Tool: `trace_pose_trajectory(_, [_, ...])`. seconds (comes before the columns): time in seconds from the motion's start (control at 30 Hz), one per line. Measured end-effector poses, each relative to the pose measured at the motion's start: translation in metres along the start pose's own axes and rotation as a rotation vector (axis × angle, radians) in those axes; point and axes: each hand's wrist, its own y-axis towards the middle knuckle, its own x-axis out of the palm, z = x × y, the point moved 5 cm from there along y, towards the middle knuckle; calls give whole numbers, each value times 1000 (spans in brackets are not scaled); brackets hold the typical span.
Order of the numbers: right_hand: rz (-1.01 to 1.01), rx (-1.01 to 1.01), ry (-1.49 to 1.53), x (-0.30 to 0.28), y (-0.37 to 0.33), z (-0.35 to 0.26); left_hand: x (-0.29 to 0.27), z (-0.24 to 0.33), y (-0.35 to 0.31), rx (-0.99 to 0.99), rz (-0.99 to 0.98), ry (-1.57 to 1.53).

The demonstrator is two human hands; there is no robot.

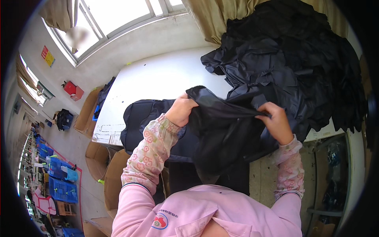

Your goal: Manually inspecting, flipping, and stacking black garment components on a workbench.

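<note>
A piece of black fabric (225, 130) hangs between my two hands, partly creased, in front of the table's near edge. My left hand (181, 110) is closed on its upper left corner. On the right, my right hand (275, 120) pinches the fabric's upper edge between thumb and fingers. Beneath and left of my left forearm, a padded black piece (138, 114) with rounded ends lies flat on the white table (158, 75). A big heap of black fabric pieces (280, 51) covers the table's right side, close behind my right hand.
Open cardboard boxes (116, 181) stand at the table's left side. Further left on the floor are blue plastic crates (63, 189). A window and a beige curtain (213, 19) are behind the table. Shelving (331, 173) shows under the table at the right.
</note>
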Motion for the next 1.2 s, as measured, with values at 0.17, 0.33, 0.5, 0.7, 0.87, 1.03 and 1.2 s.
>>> trace_pose_trajectory(0.17, [395, 1, 851, -46, 27, -13, 28, -36, -16, -333, -126, 276])
trace_pose_trajectory(0.33, [-84, -59, -91, 34, 57, 20, 53, -48, -31, -428, -347, 229])
trace_pose_trajectory(0.5, [-392, 58, -73, 22, 35, 44, 59, -23, -12, -257, -25, -269])
trace_pose_trajectory(0.7, [296, -474, -307, -11, 5, -141, 62, -13, 2, -37, -152, -359])
trace_pose_trajectory(0.87, [253, -448, -337, 17, 9, -122, 73, -10, 11, 29, 80, -259])
trace_pose_trajectory(1.03, [101, -251, -147, -5, 15, -86, 6, 19, 5, 66, 39, -469])
trace_pose_trajectory(1.2, [-164, -183, 83, -7, 36, -83, -17, 21, 13, 132, 205, -221])
